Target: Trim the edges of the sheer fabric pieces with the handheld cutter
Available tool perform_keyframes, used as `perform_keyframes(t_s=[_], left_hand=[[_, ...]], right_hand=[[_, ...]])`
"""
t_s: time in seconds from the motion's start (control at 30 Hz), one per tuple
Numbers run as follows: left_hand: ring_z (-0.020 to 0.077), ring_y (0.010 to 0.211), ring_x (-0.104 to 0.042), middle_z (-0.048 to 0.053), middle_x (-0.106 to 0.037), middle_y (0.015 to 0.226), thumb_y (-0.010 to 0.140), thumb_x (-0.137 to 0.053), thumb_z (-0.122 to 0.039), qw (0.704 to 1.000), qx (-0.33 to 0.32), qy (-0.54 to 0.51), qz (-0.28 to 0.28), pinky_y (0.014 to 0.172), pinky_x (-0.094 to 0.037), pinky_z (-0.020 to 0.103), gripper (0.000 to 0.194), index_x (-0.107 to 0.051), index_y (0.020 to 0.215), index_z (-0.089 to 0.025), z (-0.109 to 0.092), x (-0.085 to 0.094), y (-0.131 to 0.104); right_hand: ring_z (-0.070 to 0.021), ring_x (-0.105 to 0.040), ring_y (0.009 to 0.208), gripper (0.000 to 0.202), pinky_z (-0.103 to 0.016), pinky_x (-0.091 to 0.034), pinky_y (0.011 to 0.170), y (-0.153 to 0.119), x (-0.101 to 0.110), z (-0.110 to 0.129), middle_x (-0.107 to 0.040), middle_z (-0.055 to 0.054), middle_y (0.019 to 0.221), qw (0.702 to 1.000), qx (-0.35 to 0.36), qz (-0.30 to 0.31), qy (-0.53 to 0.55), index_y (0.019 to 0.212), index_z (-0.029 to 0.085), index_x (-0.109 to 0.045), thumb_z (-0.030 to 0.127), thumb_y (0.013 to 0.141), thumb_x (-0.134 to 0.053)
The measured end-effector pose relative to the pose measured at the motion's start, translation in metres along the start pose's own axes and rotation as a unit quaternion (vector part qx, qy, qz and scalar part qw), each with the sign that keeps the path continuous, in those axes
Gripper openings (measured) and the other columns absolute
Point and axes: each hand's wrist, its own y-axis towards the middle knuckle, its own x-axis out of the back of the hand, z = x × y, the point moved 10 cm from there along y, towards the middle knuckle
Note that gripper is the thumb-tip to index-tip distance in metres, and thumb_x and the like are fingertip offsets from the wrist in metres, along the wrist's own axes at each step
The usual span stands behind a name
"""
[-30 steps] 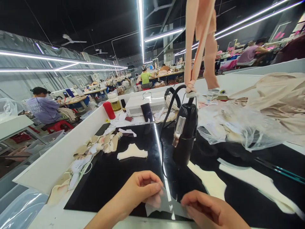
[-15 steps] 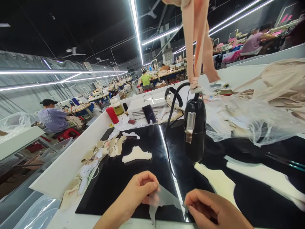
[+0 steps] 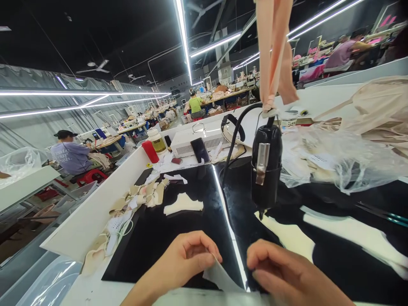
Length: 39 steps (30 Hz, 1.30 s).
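Note:
My left hand point(image 3: 188, 264) is closed in a pinch on a corner of a thin, sheer whitish fabric piece point(image 3: 225, 278), which droops to the right over the front edge of a glossy black board point(image 3: 178, 231). To its right, my right hand point(image 3: 283, 270) has its fingers curled together; whatever they hold, if anything, is hidden. A black handheld electric tool point(image 3: 267, 165) with a metal clip hangs by peach fabric strips point(image 3: 270, 55) above the board, just beyond my right hand. Under its tip lies a pale yellow cut piece point(image 3: 291, 233).
Another cream piece point(image 3: 184, 204) lies left of centre, and long white pieces point(image 3: 357, 233) lie at right near tweezers point(image 3: 382, 213). Scraps point(image 3: 140, 197) line the left side. Behind are a white box point(image 3: 197, 138), a phone point(image 3: 200, 151) and plastic bags point(image 3: 357, 157).
The fabric piece has dropped lower and swung right from my left hand, and my right hand's fingertips have risen away from its end. The hanging tool has swung slightly right and up.

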Motion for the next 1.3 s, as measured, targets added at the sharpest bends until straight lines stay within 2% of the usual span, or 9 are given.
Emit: perform_keyframes(t_s=[0.1,0.23,0.37,0.53,0.7,0.8,0.9,1.1,1.3], left_hand=[[0.0215,0.104,-0.065,0.009,-0.071,0.110,0.095,-0.073,-0.034,0.990,-0.099,0.083,0.061,0.094,-0.049,0.035,0.018,-0.076,0.089,-0.018,-0.029,-0.015,-0.005],[0.0270,0.130,-0.056,0.010,-0.064,0.132,0.095,-0.074,-0.037,0.981,-0.142,0.111,0.070,0.113,-0.040,0.045,0.017,-0.079,0.088,-0.021,-0.040,-0.020,-0.003],[0.0289,0.141,-0.048,0.009,-0.062,0.139,0.093,-0.077,-0.039,0.984,-0.134,0.093,0.075,0.123,-0.025,0.047,0.018,-0.079,0.088,-0.022,-0.033,-0.014,0.002],[0.0274,0.140,-0.049,0.005,-0.058,0.144,0.094,-0.074,-0.031,0.980,-0.101,0.166,0.048,0.120,-0.031,0.044,0.008,-0.077,0.091,-0.024,-0.015,0.008,0.006],[0.0247,0.134,-0.052,0.005,-0.059,0.139,0.095,-0.063,-0.021,0.954,-0.079,0.282,-0.059,0.116,-0.036,0.044,0.011,-0.073,0.099,-0.026,0.004,0.035,0.010],[0.0208,0.117,-0.060,0.005,-0.065,0.119,0.099,-0.059,-0.022,0.934,-0.117,0.325,-0.092,0.112,-0.042,0.041,0.013,-0.071,0.102,-0.025,0.002,0.032,0.008],[0.0177,0.107,-0.062,0.003,-0.067,0.108,0.100,-0.061,-0.021,0.912,-0.156,0.375,-0.062,0.121,-0.032,0.045,0.014,-0.072,0.106,-0.025,-0.005,0.014,0.005],[0.0229,0.133,-0.051,-0.001,-0.067,0.130,0.096,-0.072,-0.025,0.899,-0.129,0.419,0.016,0.129,-0.012,0.053,0.004,-0.073,0.092,-0.026,0.002,-0.004,0.004],[0.0265,0.136,-0.049,0.001,-0.068,0.131,0.101,-0.065,-0.030,0.891,-0.119,0.438,-0.014,0.127,-0.023,0.056,0.031,-0.063,0.072,-0.020,0.008,0.014,0.002]], right_hand=[[-0.0181,-0.063,0.077,0.025,-0.023,-0.053,0.069,0.006,0.001,0.005,-0.069,0.000,0.088,1.000,0.013,0.005,0.006,0.099,0.031,-0.071,0.051,0.095,-0.057],[-0.0205,-0.067,0.100,0.027,-0.030,-0.053,0.094,0.010,-0.024,0.025,-0.072,-0.003,0.112,0.994,0.074,0.064,0.044,0.115,0.030,-0.065,0.049,0.101,-0.052],[-0.0193,-0.067,0.089,0.018,-0.028,-0.053,0.081,0.011,-0.044,0.030,-0.071,-0.002,0.096,0.989,0.093,0.117,0.004,0.102,0.026,-0.063,0.040,0.101,-0.052],[-0.0174,-0.064,0.074,0.011,-0.026,-0.047,0.066,0.017,-0.027,0.008,-0.068,0.003,0.081,0.983,0.072,0.013,-0.170,0.088,0.028,-0.063,0.027,0.096,-0.055],[-0.0190,-0.065,0.072,0.021,-0.031,-0.046,0.067,0.013,-0.028,0.023,-0.068,0.002,0.078,0.921,0.220,-0.056,-0.318,0.089,0.028,-0.066,0.020,0.100,-0.051],[-0.0194,-0.064,0.068,0.028,-0.033,-0.044,0.067,0.008,-0.034,0.033,-0.067,0.002,0.077,0.863,0.305,-0.079,-0.396,0.088,0.025,-0.064,0.015,0.104,-0.042],[-0.0195,-0.063,0.066,0.032,-0.035,-0.042,0.067,0.006,-0.037,0.033,-0.065,0.001,0.077,0.829,0.339,-0.094,-0.434,0.090,0.024,-0.062,0.014,0.106,-0.036],[-0.0199,-0.062,0.070,0.032,-0.035,-0.041,0.069,0.001,-0.032,0.027,-0.064,0.000,0.080,0.824,0.350,-0.102,-0.434,0.096,0.024,-0.061,0.017,0.109,-0.033],[-0.0202,-0.059,0.072,0.027,-0.034,-0.040,0.069,-0.003,-0.030,0.025,-0.064,-0.001,0.082,0.830,0.343,-0.091,-0.431,0.098,0.022,-0.062,0.011,0.106,-0.039]])
